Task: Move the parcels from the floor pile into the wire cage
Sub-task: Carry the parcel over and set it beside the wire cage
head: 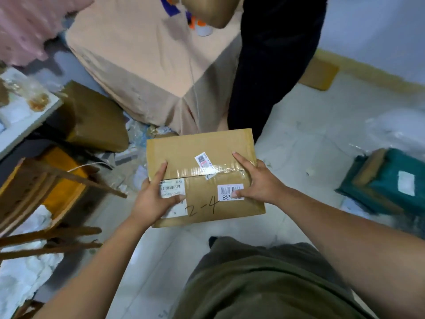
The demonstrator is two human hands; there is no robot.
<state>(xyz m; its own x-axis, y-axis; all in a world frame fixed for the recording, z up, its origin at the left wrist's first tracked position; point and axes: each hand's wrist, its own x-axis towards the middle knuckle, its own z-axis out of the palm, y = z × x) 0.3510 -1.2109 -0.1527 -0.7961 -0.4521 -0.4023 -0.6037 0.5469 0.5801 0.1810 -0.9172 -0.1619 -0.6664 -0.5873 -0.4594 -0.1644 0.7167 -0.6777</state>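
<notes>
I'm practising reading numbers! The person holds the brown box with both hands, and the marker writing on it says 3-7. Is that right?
Almost. The head view shows the left hand and right hand holding the brown box, but the marker writing reads 2-4, not 3-7.

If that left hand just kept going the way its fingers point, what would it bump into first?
The left hand grips the cardboard box, forefinger pointing away across its top. Straight on, it would cross bare cardboard, then probably meet the beige cloth-draped block beyond the far edge, though depth is unclear.
</notes>
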